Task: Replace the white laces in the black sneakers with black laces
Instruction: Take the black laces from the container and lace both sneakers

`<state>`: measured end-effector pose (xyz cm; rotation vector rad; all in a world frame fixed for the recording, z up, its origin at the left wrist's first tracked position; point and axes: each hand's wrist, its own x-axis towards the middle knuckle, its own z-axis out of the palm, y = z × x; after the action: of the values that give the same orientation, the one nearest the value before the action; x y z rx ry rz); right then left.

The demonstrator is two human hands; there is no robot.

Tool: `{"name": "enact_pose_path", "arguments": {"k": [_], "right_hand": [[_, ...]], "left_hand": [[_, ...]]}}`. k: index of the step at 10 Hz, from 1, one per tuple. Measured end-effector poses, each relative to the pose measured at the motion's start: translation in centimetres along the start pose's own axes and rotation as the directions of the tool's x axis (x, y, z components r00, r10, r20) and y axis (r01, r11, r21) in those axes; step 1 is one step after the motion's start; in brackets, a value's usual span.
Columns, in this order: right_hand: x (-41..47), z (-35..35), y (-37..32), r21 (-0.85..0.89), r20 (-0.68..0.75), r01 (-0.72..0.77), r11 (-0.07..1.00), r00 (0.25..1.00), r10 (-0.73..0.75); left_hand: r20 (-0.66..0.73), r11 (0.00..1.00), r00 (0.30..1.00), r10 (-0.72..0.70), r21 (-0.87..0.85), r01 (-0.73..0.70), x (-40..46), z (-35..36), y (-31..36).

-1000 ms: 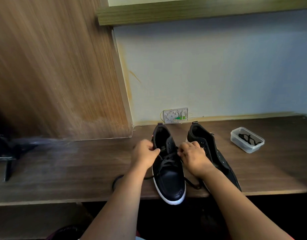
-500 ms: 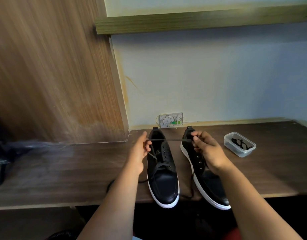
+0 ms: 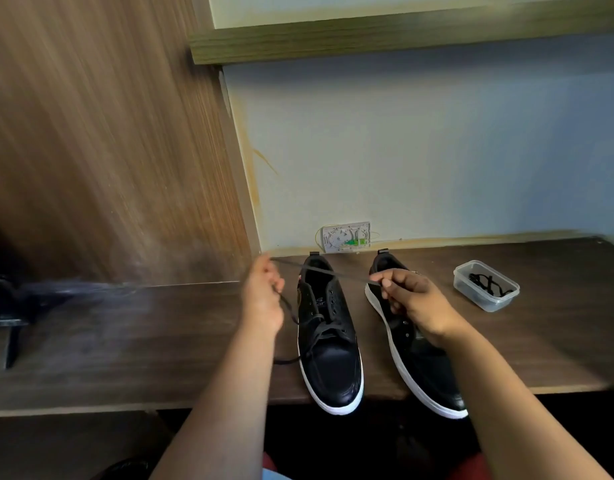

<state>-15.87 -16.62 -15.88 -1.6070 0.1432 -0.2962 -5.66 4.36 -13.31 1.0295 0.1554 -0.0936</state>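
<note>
Two black sneakers with white soles stand side by side on the wooden desk, toes over its front edge. The left sneaker (image 3: 328, 344) carries a black lace (image 3: 317, 270) threaded through its lower eyelets. My left hand (image 3: 264, 296) pinches one stretch of that lace, and my right hand (image 3: 407, 297) pinches it further along. The lace runs taut between both hands above the shoe's opening. The right sneaker (image 3: 423, 368) shows bare eyelets and lies partly under my right forearm.
A clear plastic tub (image 3: 485, 285) holding another black lace sits at the right on the desk (image 3: 143, 341). A small white wall box (image 3: 345, 236) with wires is behind the shoes. A dark object (image 3: 7, 306) sits at far left by the wooden panel.
Both hands rose from the left sneaker's tongue and drew apart, pulling the black lace taut between them. The right sneaker, earlier partly covered, is now more exposed.
</note>
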Motion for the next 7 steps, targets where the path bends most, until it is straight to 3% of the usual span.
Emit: {"name": "enact_pose_path", "arguments": {"k": [1, 2, 3, 4, 5, 6, 7], "right_hand": [[0.0, -1.3, 0.5, -0.101, -0.100, -0.028, 0.994, 0.995, 0.017], [0.1, 0.2, 0.5, -0.107, -0.107, 0.012, 0.994, 0.994, -0.024], [0.4, 3.2, 0.5, -0.263, -0.016, 0.150, 0.953, 0.987, -0.160], [0.6, 5.2, 1.0, -0.447, 0.000, 0.268, 0.853, 0.954, -0.300], [0.6, 5.7, 1.1, -0.415, -0.121, 0.229, 0.880, 0.945, -0.303], [1.0, 5.4, 1.6, -0.285, -0.241, 0.123, 0.951, 0.951, -0.195], [1.8, 5.1, 1.9, -0.258, -0.288, -0.030, 0.966, 0.956, -0.048]], "left_hand": [[-0.274, 0.992, 0.955, 0.116, 0.085, -0.096, 1.5, -2.7, 2.3], [0.127, 0.151, 0.949, 0.288, 0.973, -0.176, 1.6, -4.0, 1.2], [0.543, 0.171, 0.827, 0.142, 0.810, -0.561, 0.0, -1.3, -1.0], [0.597, 0.488, 0.801, -0.034, 0.709, -0.508, -2.0, 1.3, -3.7], [0.529, 0.532, 0.831, -0.174, 0.761, -0.373, -2.3, 1.3, -4.0], [0.493, 0.578, 0.837, -0.236, 0.764, -0.288, -1.7, 0.7, -2.8], [0.406, 0.491, 0.913, -0.052, 0.806, -0.330, -0.2, -0.4, -2.3]]}}
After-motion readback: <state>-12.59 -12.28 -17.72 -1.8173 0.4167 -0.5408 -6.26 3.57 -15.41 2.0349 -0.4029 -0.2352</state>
